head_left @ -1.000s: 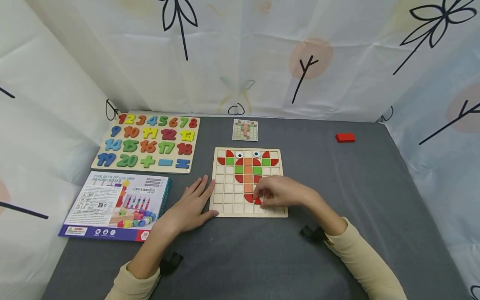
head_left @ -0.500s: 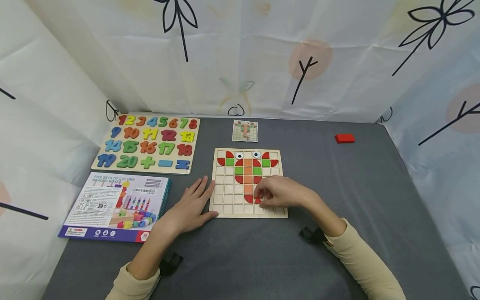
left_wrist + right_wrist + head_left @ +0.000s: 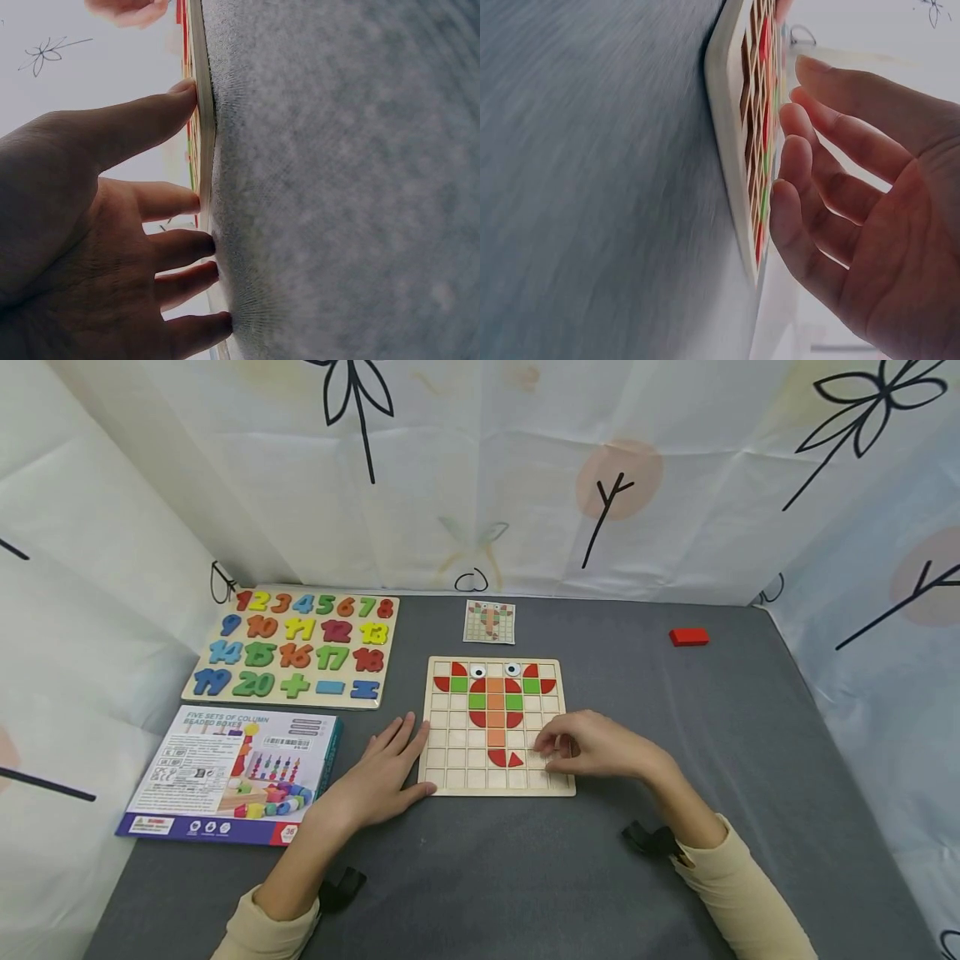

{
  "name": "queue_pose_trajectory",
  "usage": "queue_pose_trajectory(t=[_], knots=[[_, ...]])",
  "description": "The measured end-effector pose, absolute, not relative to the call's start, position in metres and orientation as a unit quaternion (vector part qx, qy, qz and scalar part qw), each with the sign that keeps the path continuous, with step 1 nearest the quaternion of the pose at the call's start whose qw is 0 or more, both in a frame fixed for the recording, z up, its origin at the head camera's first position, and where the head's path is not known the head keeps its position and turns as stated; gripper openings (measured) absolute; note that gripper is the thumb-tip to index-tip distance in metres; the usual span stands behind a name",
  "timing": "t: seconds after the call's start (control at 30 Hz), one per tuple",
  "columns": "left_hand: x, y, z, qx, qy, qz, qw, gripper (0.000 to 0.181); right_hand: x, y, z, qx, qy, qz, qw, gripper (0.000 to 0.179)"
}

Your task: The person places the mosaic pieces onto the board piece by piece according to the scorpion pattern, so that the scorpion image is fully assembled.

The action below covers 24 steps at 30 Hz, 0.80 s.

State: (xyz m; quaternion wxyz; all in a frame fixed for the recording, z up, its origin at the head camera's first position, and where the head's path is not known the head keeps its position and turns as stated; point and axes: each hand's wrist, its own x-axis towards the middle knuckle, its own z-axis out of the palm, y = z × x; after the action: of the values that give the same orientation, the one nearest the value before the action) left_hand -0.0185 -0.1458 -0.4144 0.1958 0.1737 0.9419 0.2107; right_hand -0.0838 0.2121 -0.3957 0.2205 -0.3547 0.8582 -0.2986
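A wooden grid board (image 3: 450, 777) lies on the table, its cells partly filled with red, green and orange tiles plus two eye tiles in a bird-like pattern. My left hand (image 3: 378, 777) rests along the board's left edge, fingers straight, thumb at the near left corner; the left wrist view shows the fingertips (image 3: 201, 247) down at table level. Over the board's right side hovers my right hand (image 3: 592, 745), fingers loosely curled and nothing between them in the right wrist view. Just left of it, a red triangular tile (image 3: 515, 760) sits beside a red quarter-round tile (image 3: 497, 758).
A small pattern card (image 3: 490, 622) lies behind the board. On the left are a number puzzle board (image 3: 345, 697) and, nearer, a flat printed box (image 3: 198, 760). A red block (image 3: 688, 637) stands at the far right. Patterned white cloth (image 3: 480, 468) hangs around the table.
My right hand has let go of the red triangular tile and moved right, away from it, leaving the tile in its cell. My left hand has stayed at the board's edge.
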Motion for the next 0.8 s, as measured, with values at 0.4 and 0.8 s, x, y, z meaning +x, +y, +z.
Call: queue_pose_trajectory(t=[0.4, 0.8], knots=[[-0.017, -0.145, -0.413, 0.174, 0.944, 0.203, 0.193, 0.091, -0.066, 0.28, -0.397, -0.262, 0.894, -0.306, 0.195, 0.021], [-0.017, -0.145, -0.414, 0.175, 0.944, 0.208, 0.19, 0.091, -0.056, 0.32, -0.403, -0.21, 0.927, -0.275, 0.145, 0.036]])
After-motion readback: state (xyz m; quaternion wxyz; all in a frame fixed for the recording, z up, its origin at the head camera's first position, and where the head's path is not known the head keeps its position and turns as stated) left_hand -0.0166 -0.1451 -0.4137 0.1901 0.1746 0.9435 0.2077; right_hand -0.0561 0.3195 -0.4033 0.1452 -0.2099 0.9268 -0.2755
